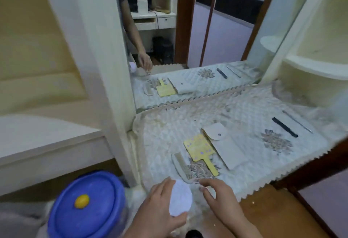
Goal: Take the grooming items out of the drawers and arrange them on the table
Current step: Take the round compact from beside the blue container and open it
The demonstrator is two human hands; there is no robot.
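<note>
Location: a dressing table [244, 109] covered by a quilted pale cloth [165, 128] with a zigzag hem, standing against a large mirror [216, 30]. Cream corner shelves [316, 66] adjoin it on the right; a cream cabinet [47, 143] adjoins on the left.

Items laid out on the table, left to right:
- Cream comb [183, 168], near the front edge, lying at an angle.
- Yellow paddle-shaped item [199, 148] with a handle pointing toward the front edge, just beside the comb. Whether it is a brush or a hand mirror cannot be determined.
- Cream flap pouch [225, 148], flat, its long side against the yellow item.
- Black comb [284, 127], well apart from that group, toward the right rear.
- Thin silver rod [298, 122], just beside the black comb and roughly parallel to it.

Hands: the left hand [158, 206] grips a white oval object [180, 199], thumb below and fingers curled behind it, held over the front left corner of the table just short of the cream comb. The object's nature cannot be made out. The right hand [221, 195] is just beside it, fingers curved, index and thumb tips close together at the table's front edge. Whether they pinch anything cannot be told.

Other: a round container with a blue lid [90, 209] and a yellow knob [82, 201] stands on the floor to the lower left. The mirror reflects the laid-out items and one forearm.
</note>
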